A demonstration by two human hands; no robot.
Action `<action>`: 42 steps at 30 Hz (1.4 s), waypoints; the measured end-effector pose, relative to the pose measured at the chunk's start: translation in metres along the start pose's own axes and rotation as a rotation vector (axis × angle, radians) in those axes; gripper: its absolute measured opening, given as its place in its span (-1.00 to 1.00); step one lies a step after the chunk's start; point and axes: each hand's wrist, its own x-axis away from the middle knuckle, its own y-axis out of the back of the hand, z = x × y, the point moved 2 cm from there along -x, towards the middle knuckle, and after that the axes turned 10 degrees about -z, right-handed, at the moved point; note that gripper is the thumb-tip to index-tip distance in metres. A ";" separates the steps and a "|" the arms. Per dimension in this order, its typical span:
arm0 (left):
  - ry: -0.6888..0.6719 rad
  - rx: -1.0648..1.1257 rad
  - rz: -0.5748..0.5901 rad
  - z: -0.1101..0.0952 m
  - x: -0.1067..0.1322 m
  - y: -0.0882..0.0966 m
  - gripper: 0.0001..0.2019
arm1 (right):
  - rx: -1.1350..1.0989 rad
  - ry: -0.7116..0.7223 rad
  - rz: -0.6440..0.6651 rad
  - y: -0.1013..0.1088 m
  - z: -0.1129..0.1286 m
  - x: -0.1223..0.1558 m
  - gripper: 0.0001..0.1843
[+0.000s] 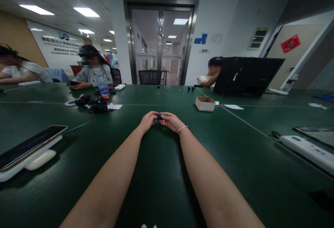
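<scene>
Both arms reach forward over the dark green table (pixel 161 172), and the hands meet near its middle. My left hand (pixel 148 121) is closed on one end of a small black object (pixel 158 116). My right hand (pixel 171 121), with a silver bracelet at the wrist, pinches the same piece from the other side. Fingers cover much of this object, and it is too small to tell its kind. It is held at or just above the table surface; the exact gap cannot be made out.
An open small box (pixel 205 104) stands beyond my right hand. Left lie a phone (pixel 31 144) on a white item, black tangled things (pixel 97 105) and a water bottle (pixel 102 86). A white power strip (pixel 308 149) is right; a large black case (pixel 245 76) stands behind. Several people sit around.
</scene>
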 end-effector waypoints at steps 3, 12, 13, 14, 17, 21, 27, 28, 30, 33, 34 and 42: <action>0.004 0.012 -0.005 0.001 0.000 0.000 -0.73 | 0.004 0.000 -0.003 0.000 0.000 0.001 -0.87; 0.003 -0.033 -0.011 0.001 0.000 0.001 -0.73 | -0.002 -0.008 -0.013 0.000 0.001 0.000 -0.87; 0.005 -0.040 -0.018 0.000 0.000 0.002 -0.72 | -0.002 -0.008 -0.014 0.000 0.001 0.000 -0.87; 0.009 -0.046 -0.023 0.000 0.000 0.002 -0.72 | -0.001 -0.007 -0.015 0.000 0.000 0.000 -0.87; 0.013 -0.042 -0.018 -0.001 0.001 0.001 -0.72 | 0.001 -0.003 -0.010 0.000 0.000 0.000 -0.87; 0.004 -0.043 -0.029 0.000 0.001 0.001 -0.73 | -0.004 -0.005 -0.004 0.000 0.000 0.000 -0.86; 0.014 -0.031 -0.025 -0.004 0.002 0.001 -0.72 | 0.003 0.007 0.006 0.000 0.000 0.001 -0.87; 0.021 -0.026 -0.026 -0.004 0.003 0.001 -0.72 | 0.004 0.009 0.007 -0.001 0.000 0.001 -0.87; 0.024 -0.015 -0.033 -0.005 0.003 0.000 -0.73 | -0.001 0.003 -0.006 -0.001 0.000 0.001 -0.86; -0.014 0.017 -0.034 -0.007 0.003 0.000 -0.76 | -0.026 -0.015 -0.059 0.000 0.000 0.000 -0.82; -0.028 0.026 -0.029 -0.007 0.003 0.001 -0.77 | -0.035 -0.020 -0.067 0.000 0.000 0.000 -0.83; -0.020 0.087 -0.058 -0.011 0.003 0.000 -0.63 | 0.030 -0.022 0.001 -0.003 0.000 0.002 -0.94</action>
